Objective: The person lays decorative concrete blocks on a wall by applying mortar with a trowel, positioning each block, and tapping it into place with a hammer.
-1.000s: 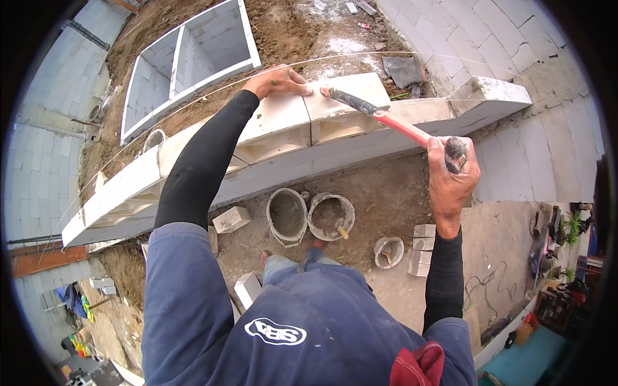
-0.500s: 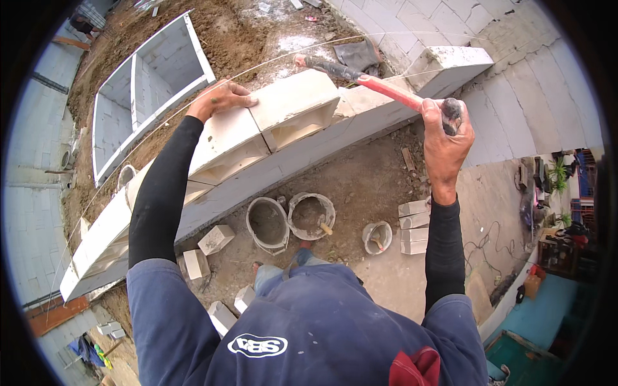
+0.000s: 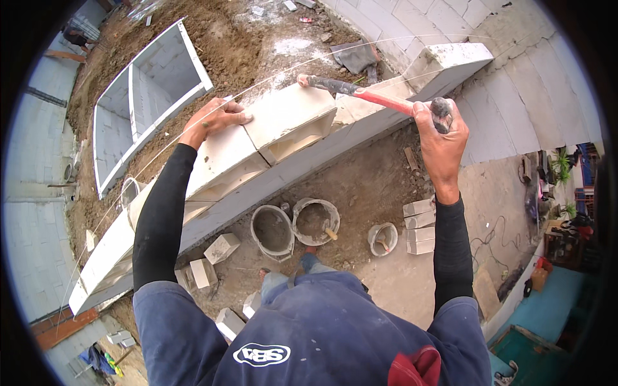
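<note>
My left hand [image 3: 215, 121] lies at the far top edge of a pale concrete block [image 3: 222, 151] on the low wall, its thumb on top and its fingers curled over the edge. Just right of it sits another pale block [image 3: 290, 116], with a recess in its near side. My right hand [image 3: 444, 145] is closed round the head end of a hammer [image 3: 386, 101] with a red and black handle. The handle points left, and its butt end is over the far edge of that second block; whether it touches cannot be made out.
A thin string [image 3: 270, 76] stretches over the wall. Below stand two mortar buckets [image 3: 273, 256] and a smaller pail [image 3: 373, 239] with a tool in it. Stacked blocks [image 3: 420, 246] and loose blocks [image 3: 222, 249] lie on the ground. Beyond is a block-walled pit [image 3: 136, 96].
The view has shifted slightly. My right hand and the hammer have come down a little, the handle's butt end now lower by the block's far edge. My left hand stays on its block.
</note>
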